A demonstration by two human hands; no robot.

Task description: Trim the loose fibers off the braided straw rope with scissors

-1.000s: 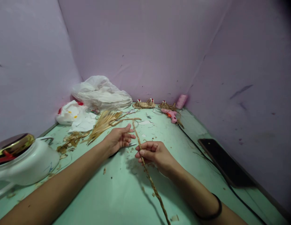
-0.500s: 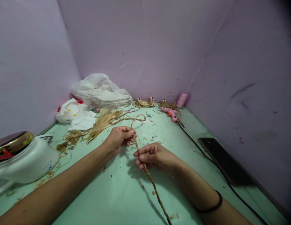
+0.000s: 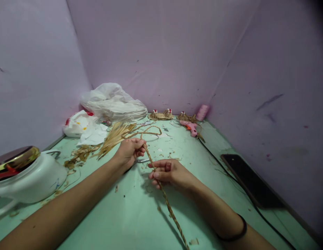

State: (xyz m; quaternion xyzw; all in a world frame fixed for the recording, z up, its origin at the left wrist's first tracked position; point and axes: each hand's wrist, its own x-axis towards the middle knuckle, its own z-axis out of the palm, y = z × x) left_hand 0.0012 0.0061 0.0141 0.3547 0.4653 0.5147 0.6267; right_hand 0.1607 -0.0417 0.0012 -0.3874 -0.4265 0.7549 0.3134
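A thin twisted cord of tan plant fibre [image 3: 168, 205] runs from the near edge of the view up through both hands. My left hand [image 3: 131, 151] pinches it between thumb and fingertips; beyond that pinch the cord loops out over the table. Lower down, my right hand [image 3: 166, 173] has its thumb and fingers closed around the same cord. The stretch between the two hands is fairly straight. Partly hidden beneath my left hand lies a metal tool [image 3: 142, 160], perhaps scissors.
Dry fibre strips [image 3: 116, 137] lie behind my left hand. A white pot [image 3: 44, 180] stands left, a plastic bag [image 3: 113, 102] at the back. Toward the back right are a pink glue gun [image 3: 189, 127], a thread spool [image 3: 202, 113] and small woven pieces [image 3: 161, 115]; a phone [image 3: 251, 180] lies right.
My left hand has shifted slightly left and up along the cord, uncovering part of the metal tool. My right hand has barely moved and keeps hold of the cord.
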